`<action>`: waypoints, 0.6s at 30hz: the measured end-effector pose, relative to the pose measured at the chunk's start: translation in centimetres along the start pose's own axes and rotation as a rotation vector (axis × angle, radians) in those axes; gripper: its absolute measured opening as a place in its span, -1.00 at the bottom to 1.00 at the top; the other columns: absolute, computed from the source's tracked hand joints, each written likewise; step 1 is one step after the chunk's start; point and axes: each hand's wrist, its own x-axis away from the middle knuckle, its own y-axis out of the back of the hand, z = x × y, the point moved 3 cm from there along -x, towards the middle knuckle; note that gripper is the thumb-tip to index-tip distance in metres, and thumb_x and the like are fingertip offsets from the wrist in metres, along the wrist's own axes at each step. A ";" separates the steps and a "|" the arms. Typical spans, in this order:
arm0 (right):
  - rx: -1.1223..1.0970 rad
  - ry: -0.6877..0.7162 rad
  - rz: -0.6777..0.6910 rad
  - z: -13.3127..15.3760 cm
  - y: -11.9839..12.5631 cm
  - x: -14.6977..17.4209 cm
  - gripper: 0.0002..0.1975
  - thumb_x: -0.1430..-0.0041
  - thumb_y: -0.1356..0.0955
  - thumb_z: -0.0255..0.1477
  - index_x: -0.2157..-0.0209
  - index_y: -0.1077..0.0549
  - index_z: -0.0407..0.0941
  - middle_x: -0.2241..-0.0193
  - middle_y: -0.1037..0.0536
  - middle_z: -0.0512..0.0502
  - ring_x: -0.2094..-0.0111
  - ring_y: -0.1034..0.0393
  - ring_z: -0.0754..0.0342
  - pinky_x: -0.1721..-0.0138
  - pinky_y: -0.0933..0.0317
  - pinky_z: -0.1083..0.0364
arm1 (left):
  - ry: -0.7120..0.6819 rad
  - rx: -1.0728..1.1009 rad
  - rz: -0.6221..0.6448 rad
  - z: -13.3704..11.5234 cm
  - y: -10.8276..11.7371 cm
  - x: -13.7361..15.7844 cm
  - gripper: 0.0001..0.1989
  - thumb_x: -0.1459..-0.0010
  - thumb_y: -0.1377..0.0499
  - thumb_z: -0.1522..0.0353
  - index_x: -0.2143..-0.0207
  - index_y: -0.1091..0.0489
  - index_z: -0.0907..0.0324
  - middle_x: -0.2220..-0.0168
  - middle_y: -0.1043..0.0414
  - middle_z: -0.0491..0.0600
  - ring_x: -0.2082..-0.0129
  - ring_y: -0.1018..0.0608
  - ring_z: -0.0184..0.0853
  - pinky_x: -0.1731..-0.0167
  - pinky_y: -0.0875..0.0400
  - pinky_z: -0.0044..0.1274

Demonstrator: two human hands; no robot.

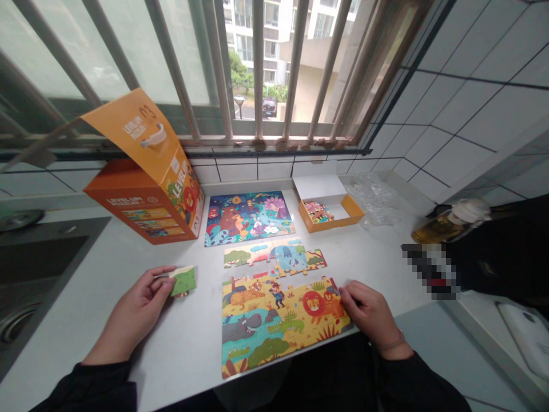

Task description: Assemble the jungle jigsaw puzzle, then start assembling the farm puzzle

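Between the thumb and fingers of my left hand [148,303] are green jigsaw pieces [184,281], raised a little over the counter. My right hand [366,312] is closed at the right edge of a savanna jigsaw puzzle [295,312], beside the lions; its fingertips are partly hidden. That puzzle shows a leopard, a hippo, crocodiles and lions. Just above it lies a separate joined strip of jigsaw [249,256] with a blue elephant, a narrow gap between them. Farther back rests a dark blue night-scene jigsaw puzzle [251,217] with a bear and rabbits.
An orange puzzle box [146,200] stands at the back left with its lid up. A small open box [334,214] holding pieces sits at the back right, near crumpled clear plastic [377,197]. A bottle [446,220] lies at right; a sink [47,257] borders the left.
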 end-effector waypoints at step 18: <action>-0.021 -0.015 0.005 0.2 0.1 -0.1 -0.56 -0.58 -0.26 -0.22 0.43 -0.45 -0.03 0.45 -0.51 -0.06 0.40 -0.40 0.03 0.29 -0.27 0.06 | -0.034 -0.019 -0.005 -0.1 0.0 0.0 -0.21 -0.14 -0.28 -0.27 -0.13 -0.42 0.14 0.32 -0.64 -0.09 0.29 -0.63 -0.20 0.31 -0.49 -0.51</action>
